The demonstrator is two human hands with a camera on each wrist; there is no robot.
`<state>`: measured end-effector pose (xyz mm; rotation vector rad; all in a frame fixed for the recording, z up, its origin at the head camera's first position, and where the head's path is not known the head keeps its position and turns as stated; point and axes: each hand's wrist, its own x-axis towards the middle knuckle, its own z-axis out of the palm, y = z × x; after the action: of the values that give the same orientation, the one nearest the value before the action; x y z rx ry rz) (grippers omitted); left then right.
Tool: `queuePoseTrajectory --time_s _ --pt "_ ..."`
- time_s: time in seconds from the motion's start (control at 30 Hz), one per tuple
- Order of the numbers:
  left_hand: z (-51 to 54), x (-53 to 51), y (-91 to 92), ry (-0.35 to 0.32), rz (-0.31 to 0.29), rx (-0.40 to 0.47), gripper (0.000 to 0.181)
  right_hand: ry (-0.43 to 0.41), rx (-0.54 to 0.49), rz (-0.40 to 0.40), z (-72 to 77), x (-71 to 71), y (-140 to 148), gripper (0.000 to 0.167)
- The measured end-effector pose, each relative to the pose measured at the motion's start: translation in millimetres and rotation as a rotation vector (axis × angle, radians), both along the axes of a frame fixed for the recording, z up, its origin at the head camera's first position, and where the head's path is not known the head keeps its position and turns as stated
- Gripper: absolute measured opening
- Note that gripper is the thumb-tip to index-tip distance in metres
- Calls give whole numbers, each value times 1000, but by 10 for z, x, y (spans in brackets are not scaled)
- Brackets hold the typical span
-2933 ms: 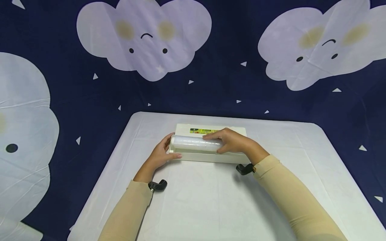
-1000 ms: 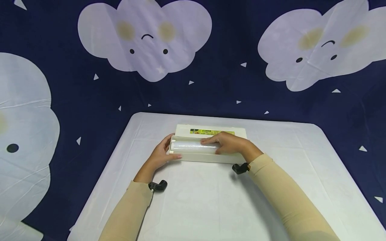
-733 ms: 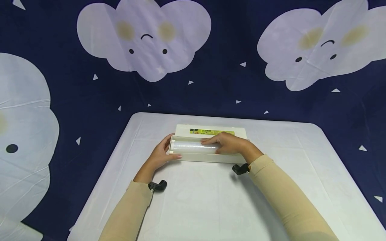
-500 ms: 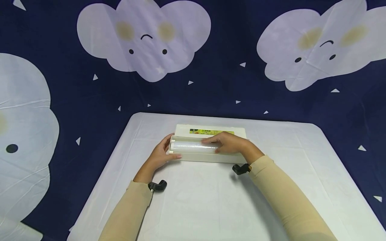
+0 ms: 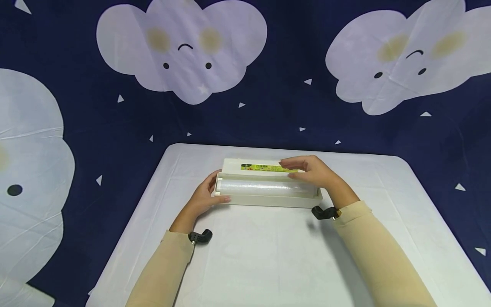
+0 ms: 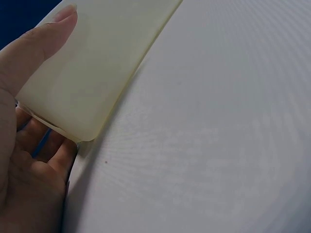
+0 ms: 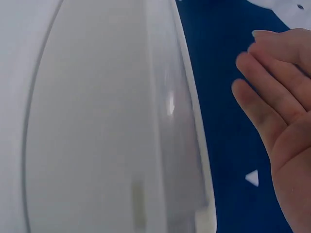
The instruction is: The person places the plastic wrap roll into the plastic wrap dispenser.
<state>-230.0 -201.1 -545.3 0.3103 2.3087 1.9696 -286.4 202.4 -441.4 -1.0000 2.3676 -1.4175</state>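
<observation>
A roll of cling film lies lengthwise inside a cream-white cling film box. The box's lid is swung back behind it and carries a yellow-green label. My left hand grips the box's left end, thumb on the front wall and fingers round the end and back; the left wrist view shows that thumb on the wall. Raised over the right part of the lid, my right hand holds nothing. Its loosely bent fingers are apart from the roll in the right wrist view.
The box stands on a white-covered table, toward its far edge. Behind the table hangs a dark blue cloth printed with clouds and small triangles. A black wrist camera sits at the left cuff, another black camera at the right.
The roll has gone down from above the box's rim into it. My right hand has let go of the roll and moved up and right. My left hand has stayed put.
</observation>
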Motion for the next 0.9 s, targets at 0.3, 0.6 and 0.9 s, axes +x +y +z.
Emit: queuePoseTrajectory --time_s 0.3,0.6,0.9 --pt "27 14 3 2 2 -9 111 10 -3 -151 -118 38 286 51" --pt "26 13 10 -3 -7 6 112 -13 -39 -203 -291 87 486 56" --pt "22 17 0 -5 -3 -14 112 -62 -109 -244 -451 194 593 61"
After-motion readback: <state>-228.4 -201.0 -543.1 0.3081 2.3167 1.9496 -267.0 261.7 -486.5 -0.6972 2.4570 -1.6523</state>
